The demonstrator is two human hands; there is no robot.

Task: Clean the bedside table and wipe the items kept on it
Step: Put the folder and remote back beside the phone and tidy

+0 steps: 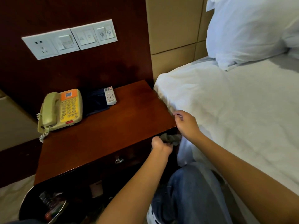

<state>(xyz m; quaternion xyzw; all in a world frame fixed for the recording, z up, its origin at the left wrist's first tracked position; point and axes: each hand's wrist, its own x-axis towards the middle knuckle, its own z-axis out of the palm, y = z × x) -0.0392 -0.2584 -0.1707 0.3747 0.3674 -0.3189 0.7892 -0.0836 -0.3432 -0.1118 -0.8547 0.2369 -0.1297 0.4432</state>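
The dark wooden bedside table (pixel 100 136) carries a beige and orange telephone (pixel 62 109), a dark blue folded item (pixel 96 101) and a white remote (pixel 110 95) that lies on it. My left hand (pixel 160 145) grips a bunched grey cloth (pixel 172 138) against the table's front edge, near its right corner. My right hand (pixel 186 122) hovers over that corner beside the bed sheet, fingers curled. Whether those fingers pinch anything is unclear.
A bed with a white sheet (pixel 234 110) and pillow (pixel 252 31) stands right against the table. A switch and socket panel (pixel 69 39) sits on the wall above. Below the drawer handle (pixel 119 160) stands a bin (pixel 48 206) with rubbish. My knee in jeans (pixel 191 191) is in front.
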